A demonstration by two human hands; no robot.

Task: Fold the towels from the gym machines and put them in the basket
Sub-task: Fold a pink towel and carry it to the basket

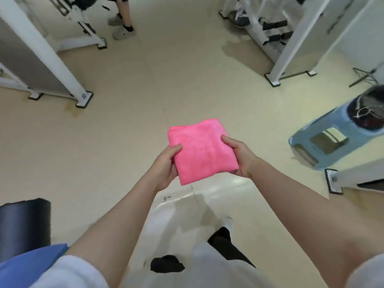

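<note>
Pale cream flooring (145, 84) fills the room, glossy enough to carry soft reflections, with white-framed gym machines standing on it at both sides.

At the middle of the view a pink towel (200, 149) is held in the air above the floor, folded into a thick, roughly square pad with its layered edges showing along the far-left side. The left hand (165, 166) grips the towel's left edge, thumb curled over the top face and fingers hidden beneath. The right hand (241, 157) grips the right edge the same way, thumb on top near the far corner, fingers tucked under the cloth. Both bare forearms reach forward from short white sleeves.

Below the towel, the person's legs show: light trousers, a dark sock or shoe, and a white shoe toe further forward.

To the right, a light blue plastic stool (324, 142) stands on the floor, with a round dark container (367, 115) on or just behind it holding dark, tangled items; blur makes its contents hard to read, and whether it is a basket cannot be told. A white machine frame (291, 50) rises behind it, and another white machine frame (52, 57) slants across the upper left. At the top left, a second person's lower legs and pale shoes (122, 31) stand near that machine. A black padded roller (25, 223) sits at the lower left, with a blue surface beneath it.
</note>
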